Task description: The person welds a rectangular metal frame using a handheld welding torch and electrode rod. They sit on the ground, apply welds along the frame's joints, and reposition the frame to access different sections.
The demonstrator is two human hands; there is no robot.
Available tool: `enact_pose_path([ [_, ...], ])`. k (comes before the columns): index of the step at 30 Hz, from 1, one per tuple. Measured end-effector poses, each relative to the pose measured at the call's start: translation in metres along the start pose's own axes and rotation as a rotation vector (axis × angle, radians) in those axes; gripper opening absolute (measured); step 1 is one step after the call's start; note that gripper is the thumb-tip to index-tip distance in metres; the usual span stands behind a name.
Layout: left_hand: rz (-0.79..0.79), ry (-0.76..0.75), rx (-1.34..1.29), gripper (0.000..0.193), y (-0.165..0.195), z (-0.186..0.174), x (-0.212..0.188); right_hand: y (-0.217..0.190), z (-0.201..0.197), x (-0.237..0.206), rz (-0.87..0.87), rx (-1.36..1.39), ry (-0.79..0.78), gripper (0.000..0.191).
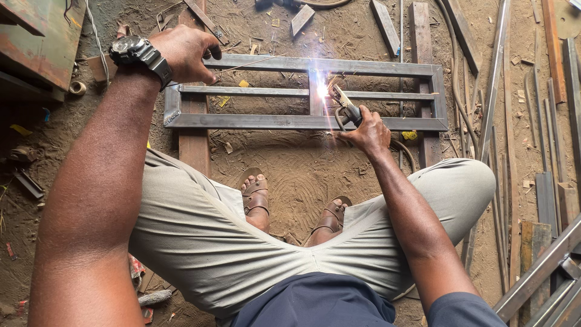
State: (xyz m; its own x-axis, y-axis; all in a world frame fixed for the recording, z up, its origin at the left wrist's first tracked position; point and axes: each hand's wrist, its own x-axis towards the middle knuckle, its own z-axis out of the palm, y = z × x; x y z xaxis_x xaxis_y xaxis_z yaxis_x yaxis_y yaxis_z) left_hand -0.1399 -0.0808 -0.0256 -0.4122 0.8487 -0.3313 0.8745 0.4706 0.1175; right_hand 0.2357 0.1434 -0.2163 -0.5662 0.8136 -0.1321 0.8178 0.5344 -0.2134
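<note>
A rectangular grey steel frame point(387, 124) with inner bars lies on two wooden planks on the dirt floor. My right hand point(368, 132) grips a welding electrode holder point(346, 106), its tip at the short upright bar in the frame's middle, where a bright arc point(322, 89) sparks. My left hand point(184, 51), with a black wristwatch point(132, 49) on the wrist, reaches over the frame's top-left corner; its fingers are curled and touch the top bar. I squat, and my sandalled feet point(256, 197) are just in front of the frame.
Long steel bars and strips point(497, 66) lie along the right side, with angle iron point(538, 272) at the lower right. A rusty metal box point(42, 36) stands at the upper left. Wood offcuts point(301, 18) and scrap litter the dirt beyond the frame. A cable point(407, 150) trails from the holder.
</note>
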Motion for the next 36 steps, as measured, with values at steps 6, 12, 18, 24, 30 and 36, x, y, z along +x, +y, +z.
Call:
enact_pose_path([
  [6, -0.028, -0.018, -0.006, 0.062, 0.001, 0.001, 0.001, -0.001, -0.001, 0.000, 0.020, -0.008, -0.015, 0.108],
  [12, 0.005, -0.009, -0.009, 0.062, 0.003, -0.003, -0.004, -0.002, -0.003, -0.001, 0.016, 0.000, -0.013, 0.107],
  [18, 0.105, 0.039, -0.037, 0.060, -0.003, -0.004, -0.005, -0.003, -0.001, 0.002, 0.019, 0.094, 0.086, 0.109],
  [24, 0.090, 0.105, -0.106, 0.045, -0.016, 0.008, -0.002, -0.006, 0.001, 0.012, 0.017, 0.105, 0.082, 0.109],
  [30, -0.112, -0.009, 0.129, 0.044, -0.009, -0.003, -0.026, -0.015, 0.007, 0.013, -0.051, 0.105, 0.076, 0.106],
  [36, 0.011, -0.032, -0.093, 0.037, -0.014, -0.002, -0.016, -0.019, 0.011, 0.014, -0.142, 0.072, 0.113, 0.102],
])
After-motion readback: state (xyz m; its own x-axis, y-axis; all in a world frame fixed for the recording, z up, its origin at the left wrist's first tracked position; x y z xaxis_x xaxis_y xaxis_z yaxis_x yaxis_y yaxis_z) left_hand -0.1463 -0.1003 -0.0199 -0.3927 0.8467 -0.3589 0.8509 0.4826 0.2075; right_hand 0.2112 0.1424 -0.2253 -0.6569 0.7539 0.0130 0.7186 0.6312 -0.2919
